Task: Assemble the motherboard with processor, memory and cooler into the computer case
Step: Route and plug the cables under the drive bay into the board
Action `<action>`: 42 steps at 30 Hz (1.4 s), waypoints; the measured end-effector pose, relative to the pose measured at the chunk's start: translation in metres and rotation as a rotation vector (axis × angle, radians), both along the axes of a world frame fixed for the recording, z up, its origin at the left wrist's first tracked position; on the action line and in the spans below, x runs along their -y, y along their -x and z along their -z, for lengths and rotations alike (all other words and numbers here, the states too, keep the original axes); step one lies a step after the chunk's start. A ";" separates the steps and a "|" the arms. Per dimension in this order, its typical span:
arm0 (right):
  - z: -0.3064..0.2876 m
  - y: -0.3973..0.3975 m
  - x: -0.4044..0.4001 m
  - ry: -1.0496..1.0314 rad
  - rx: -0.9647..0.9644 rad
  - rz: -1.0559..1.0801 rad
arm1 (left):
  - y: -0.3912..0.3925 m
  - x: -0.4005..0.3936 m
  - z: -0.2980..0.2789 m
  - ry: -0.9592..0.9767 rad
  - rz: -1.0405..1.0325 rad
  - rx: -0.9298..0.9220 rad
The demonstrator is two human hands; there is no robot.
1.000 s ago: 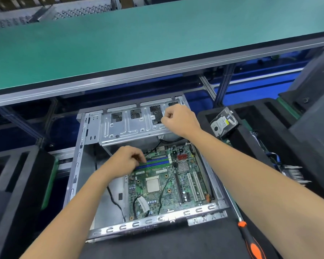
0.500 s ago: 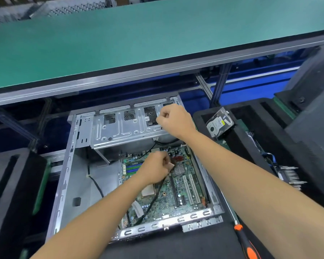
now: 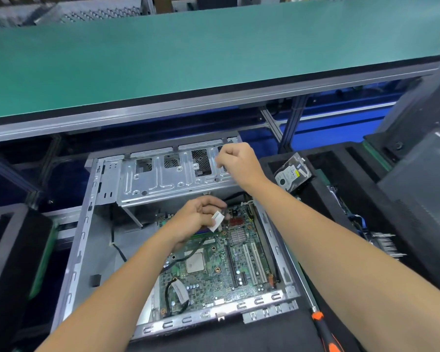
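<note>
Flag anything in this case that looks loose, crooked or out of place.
A black cable trails loose across the motherboard, right by the processor socket. A hard drive sits tilted in the foam tray.

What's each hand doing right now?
Left hand: fingers pinching a white-tagged cable.
Right hand: fingers curled; holding anything cannot be told.
</note>
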State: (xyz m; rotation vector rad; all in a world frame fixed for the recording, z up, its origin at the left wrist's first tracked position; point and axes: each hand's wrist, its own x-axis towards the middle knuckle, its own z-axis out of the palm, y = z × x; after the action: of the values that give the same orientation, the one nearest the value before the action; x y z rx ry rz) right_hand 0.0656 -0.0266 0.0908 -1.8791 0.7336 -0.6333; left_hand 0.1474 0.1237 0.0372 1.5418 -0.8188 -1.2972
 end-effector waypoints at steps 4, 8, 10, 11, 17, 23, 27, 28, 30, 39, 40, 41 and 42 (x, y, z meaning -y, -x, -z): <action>0.002 -0.001 0.000 0.008 -0.003 -0.006 | 0.003 0.000 0.004 -0.037 -0.051 0.005; 0.001 -0.001 -0.001 0.015 -0.004 -0.007 | 0.000 -0.001 0.008 -0.030 -0.030 0.026; 0.002 -0.002 0.000 0.014 -0.005 -0.001 | -0.005 -0.004 0.012 -0.062 -0.051 0.072; 0.003 -0.002 0.001 0.014 -0.007 0.002 | -0.008 -0.005 0.014 -0.081 -0.077 0.083; 0.002 -0.003 0.001 -0.011 -0.012 -0.006 | -0.025 -0.006 0.020 -0.212 -0.369 0.141; -0.002 -0.002 0.000 -0.045 -0.031 -0.052 | -0.021 0.000 0.018 -0.248 -0.355 0.293; -0.002 -0.003 -0.001 -0.021 -0.048 -0.054 | -0.008 0.009 0.018 -0.171 -0.232 0.337; -0.002 -0.003 -0.002 -0.007 -0.057 -0.051 | -0.005 0.013 0.017 -0.166 -0.208 0.347; -0.001 -0.003 -0.003 0.007 -0.068 -0.052 | 0.000 0.023 0.015 -0.167 -0.144 0.381; 0.002 -0.005 -0.003 0.043 -0.114 -0.040 | 0.065 0.029 0.029 -0.168 0.589 0.615; 0.002 -0.005 -0.003 0.051 -0.122 -0.034 | 0.071 0.030 0.033 -0.157 0.584 0.647; 0.002 -0.005 -0.003 0.057 -0.128 -0.032 | 0.075 0.032 0.035 -0.142 0.567 0.685; 0.002 -0.004 -0.003 0.058 -0.127 -0.033 | 0.077 0.034 0.037 -0.128 0.542 0.716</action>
State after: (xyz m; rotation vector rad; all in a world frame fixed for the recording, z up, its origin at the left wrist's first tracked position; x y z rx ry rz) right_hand 0.0700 -0.0235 0.0888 -1.9947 0.7712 -0.5229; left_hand 0.0699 0.0898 0.0002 2.0052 -1.7250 -1.1656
